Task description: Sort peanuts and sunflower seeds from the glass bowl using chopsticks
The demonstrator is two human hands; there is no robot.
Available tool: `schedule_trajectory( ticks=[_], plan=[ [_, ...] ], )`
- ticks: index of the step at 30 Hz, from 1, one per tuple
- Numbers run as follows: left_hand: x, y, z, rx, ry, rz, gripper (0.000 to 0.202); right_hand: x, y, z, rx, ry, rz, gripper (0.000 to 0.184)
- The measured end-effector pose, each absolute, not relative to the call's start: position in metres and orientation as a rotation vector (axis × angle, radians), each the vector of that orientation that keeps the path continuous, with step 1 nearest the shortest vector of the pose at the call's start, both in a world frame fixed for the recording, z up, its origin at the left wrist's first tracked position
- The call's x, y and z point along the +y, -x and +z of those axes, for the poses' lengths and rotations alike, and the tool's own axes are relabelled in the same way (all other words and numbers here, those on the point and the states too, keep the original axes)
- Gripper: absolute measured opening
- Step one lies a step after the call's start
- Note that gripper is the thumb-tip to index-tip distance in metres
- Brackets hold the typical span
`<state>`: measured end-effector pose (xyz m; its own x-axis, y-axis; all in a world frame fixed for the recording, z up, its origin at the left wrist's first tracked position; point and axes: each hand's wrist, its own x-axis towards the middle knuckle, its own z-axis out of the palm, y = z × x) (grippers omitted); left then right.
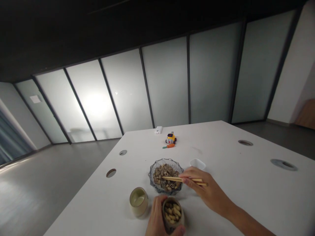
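Note:
My right hand [205,190] is closed on a pair of wooden chopsticks [177,179], whose tips reach left over a glass bowl [151,171] filled with striped sunflower seeds and some pale nuts. My left hand [157,219] wraps round a small brown cup [172,213] that holds several pale nuts, just in front of the bowl. A second cup [138,201], beige and with nothing visible in it, stands to the left of the held cup.
The white table [246,183] has round cable holes [111,172] along both sides. A small white dish [197,163] sits right of the bowl. A colourful toy [170,139] and a white box [158,130] lie at the far end. Frosted glass walls stand behind.

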<state>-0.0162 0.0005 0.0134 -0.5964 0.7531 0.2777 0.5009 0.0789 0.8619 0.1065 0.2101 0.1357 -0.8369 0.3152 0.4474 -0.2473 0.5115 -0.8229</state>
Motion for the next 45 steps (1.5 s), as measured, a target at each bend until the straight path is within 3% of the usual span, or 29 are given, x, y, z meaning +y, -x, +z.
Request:
schedule_trajectory(
  ticks=[18,24,31,45],
  plan=[
    [0.004,0.012,0.013,2.186,-1.250,1.591,0.067,0.204,-0.101,0.125,-2.173,0.052,1.255,0.030],
    [0.004,0.010,0.018,2.188,-1.250,1.643,0.070,0.212,-0.099,0.137,-2.107,0.174,1.269,0.039],
    [0.003,0.006,0.026,2.208,-1.256,1.650,0.070,0.210,-0.069,0.152,-2.054,0.162,1.053,0.042],
    [0.003,0.008,0.023,2.204,-1.229,1.576,0.066,0.209,-0.069,0.131,-2.049,0.173,1.062,0.049]
  ],
)
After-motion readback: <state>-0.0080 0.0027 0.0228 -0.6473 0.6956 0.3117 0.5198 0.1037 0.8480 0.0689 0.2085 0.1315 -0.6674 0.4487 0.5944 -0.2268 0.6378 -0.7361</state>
